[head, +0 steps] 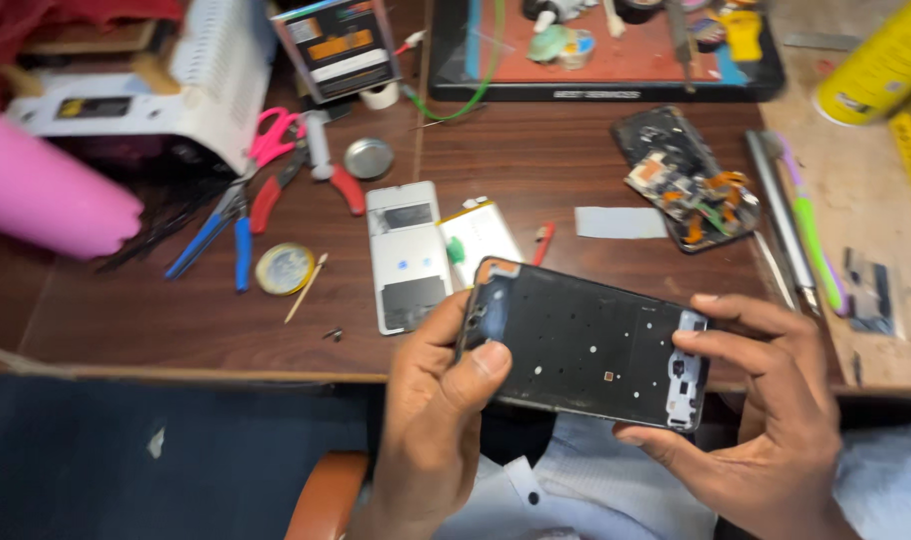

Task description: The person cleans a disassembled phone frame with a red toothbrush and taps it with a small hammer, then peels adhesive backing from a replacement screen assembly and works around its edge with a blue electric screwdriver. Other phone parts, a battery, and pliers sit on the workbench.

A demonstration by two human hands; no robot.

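Left hand: the left hand (431, 400) is closed on the left end of a black phone frame (586, 345), thumb pressed flat on its inner face, the other fingers wrapped behind.
Right hand: the right hand (766, 410) grasps the frame's right end, index and middle fingers curled over the top edge and face, thumb under the lower corner.
Phone frame: held tilted above the near edge of the wooden table (176, 320), over the person's lap, inner side up, with small pale dots and a grey part at the right end.
Hidden: the frame's back and the fingers behind it cannot be seen; both wrists are cut off at the bottom edge.
Just behind: a silver back cover (408, 255) and a pale flat battery (481, 232) lie side by side on the table, the frame overlapping their near ends.
Right side: an opened phone body (686, 180) with orange flex parts, and a grey strip (621, 222) beside it.
Left side: pliers with red handles (321, 170), pink-handled scissors (266, 140), a round tin (368, 158), a gold disc (284, 268).
Far edge: a dark tray with a red mat (616, 60), partly cut off.
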